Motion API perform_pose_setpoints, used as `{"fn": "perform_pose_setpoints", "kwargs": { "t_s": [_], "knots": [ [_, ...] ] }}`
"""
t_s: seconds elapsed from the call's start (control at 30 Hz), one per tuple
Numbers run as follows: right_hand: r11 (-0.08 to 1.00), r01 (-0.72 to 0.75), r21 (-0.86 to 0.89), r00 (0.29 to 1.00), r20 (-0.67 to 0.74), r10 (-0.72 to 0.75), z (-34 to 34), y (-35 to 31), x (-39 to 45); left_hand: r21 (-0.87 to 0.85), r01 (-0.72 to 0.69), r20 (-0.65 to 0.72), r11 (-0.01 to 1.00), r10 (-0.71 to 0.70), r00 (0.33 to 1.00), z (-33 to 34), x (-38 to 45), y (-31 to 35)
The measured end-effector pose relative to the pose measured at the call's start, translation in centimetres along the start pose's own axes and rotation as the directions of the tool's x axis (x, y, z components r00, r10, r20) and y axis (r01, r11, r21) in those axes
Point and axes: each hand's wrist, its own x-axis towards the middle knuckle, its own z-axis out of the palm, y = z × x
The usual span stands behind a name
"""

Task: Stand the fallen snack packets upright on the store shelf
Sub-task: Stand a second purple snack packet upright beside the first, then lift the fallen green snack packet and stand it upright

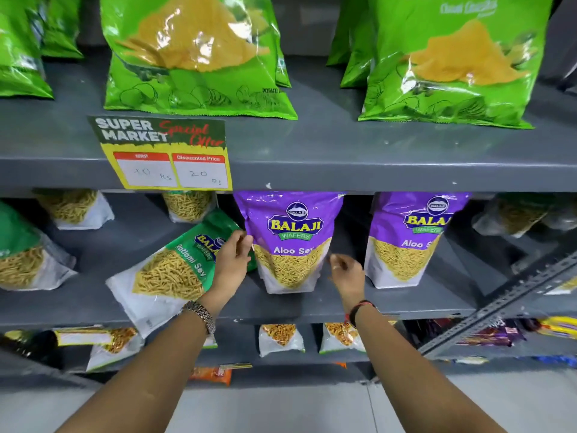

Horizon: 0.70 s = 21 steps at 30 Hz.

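Head view: both hands' grips loose beside upright purple packet (292,242); green packet (175,270) leans right.

Middle shelf (406,304) is pretty tight up top, since the shelf above (343,170) hangs low over the purple packet (293,242) and its top edge sits right under that lip. The yellow price tag (165,154) droops over the front edge too. There's an open gap between the two purple packets, with the second one (406,242) standing to the right. Left of the first, a green packet (175,270) leans tilted against it, blocking that side. Bare shelf shows between the green one and the far-left packet (25,260).
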Motion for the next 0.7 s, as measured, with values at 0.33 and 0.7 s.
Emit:
{"fn": "perform_pose_setpoints", "kwargs": {
  "t_s": [0.33,0.7],
  "knots": [
    [0.892,-0.433,0.130,0.824,0.458,0.334,4.7,0.0,-8.3,0.449,0.067,-0.114,0.891,-0.017,0.993,-11.8,2.9,-4.0],
    [0.819,-0.505,0.271,0.826,0.426,0.369,20.8,-4.3,-11.9,0.458,0.245,0.215,0.854,-0.374,0.902,-18.7,8.9,-10.3]
  ]
}}
